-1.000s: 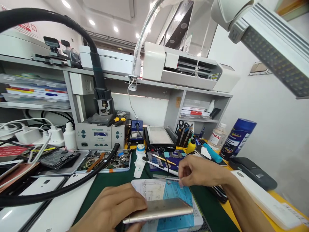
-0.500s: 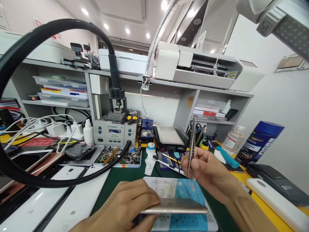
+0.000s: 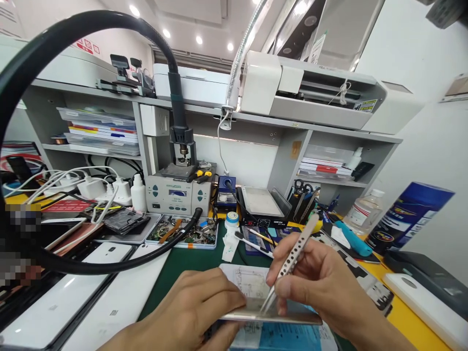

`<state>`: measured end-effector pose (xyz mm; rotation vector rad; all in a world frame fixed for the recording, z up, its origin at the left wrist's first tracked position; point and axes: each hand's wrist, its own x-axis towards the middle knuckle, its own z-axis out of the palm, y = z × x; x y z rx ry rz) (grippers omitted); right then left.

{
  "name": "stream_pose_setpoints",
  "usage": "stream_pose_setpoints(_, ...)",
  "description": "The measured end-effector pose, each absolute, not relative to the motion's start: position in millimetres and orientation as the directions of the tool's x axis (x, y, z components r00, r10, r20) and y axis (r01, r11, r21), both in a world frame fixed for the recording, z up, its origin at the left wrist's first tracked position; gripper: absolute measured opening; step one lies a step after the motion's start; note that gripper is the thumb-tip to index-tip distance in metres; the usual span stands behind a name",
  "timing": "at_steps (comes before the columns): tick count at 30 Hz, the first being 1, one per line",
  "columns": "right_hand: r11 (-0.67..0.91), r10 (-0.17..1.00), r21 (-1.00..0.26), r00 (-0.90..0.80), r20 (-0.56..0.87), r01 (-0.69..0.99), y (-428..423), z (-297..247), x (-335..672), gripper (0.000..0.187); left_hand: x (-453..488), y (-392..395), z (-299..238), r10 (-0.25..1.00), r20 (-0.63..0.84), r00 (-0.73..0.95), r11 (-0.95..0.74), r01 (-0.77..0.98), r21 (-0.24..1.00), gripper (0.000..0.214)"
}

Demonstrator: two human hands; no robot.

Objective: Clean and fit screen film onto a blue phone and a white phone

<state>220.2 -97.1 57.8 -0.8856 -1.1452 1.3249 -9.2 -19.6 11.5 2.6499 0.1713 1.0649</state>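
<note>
A: Item one?
B: Phone (image 3: pixel 302 314), slim, gold-toned; held nearly edge-on above a white-and-blue pad (image 3: pixel 288 339) on the green mat (image 3: pixel 190 259). Left hand (image 3: pixel 204 307): clamped on one end, fingers above, thumb below.
A: Item two?
B: Tweezers (image 3: pixel 292 257), metal, perforated arms. Right hand (image 3: pixel 316 282): pinched around them. The two hands sit near each other, not touching.
A: Alterations?
B: One. Half a second ago the tweezers stand almost upright, clear of the phone; now they slant, tips pointing down at it, close to the left fingertips. Left-hand grip: unchanged.
A: Significance?
B: In my judgement, tool-readying gives way to work on the phone. Tip contact: cannot tell.
</note>
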Motion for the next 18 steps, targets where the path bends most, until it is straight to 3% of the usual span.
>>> stream_pose_setpoints(7, 0.138, 0.99, -0.99, -0.023, 0.139, -0.035, -102, 63, 232, 0.006, -9, -20, 10, 0.216, 0.694, 0.687, -0.963, 0.034, 0.266, 0.023)
stream_pose_setpoints(13, 0.111, 0.993, -0.986, -0.045, 0.106, 0.121, -113, 65, 245, 0.011, -6, -17, 4, 0.298, 0.64, 0.708, -0.915, 0.022, 0.402, 0.02)
stream_pose_setpoints(18, 0.273, 0.958, -0.897, -0.019, 0.285, 0.348, -121, 64, 234, 0.008, -5, -17, 3, 0.315, 0.631, 0.709, -0.908, 0.031, 0.418, 0.015)
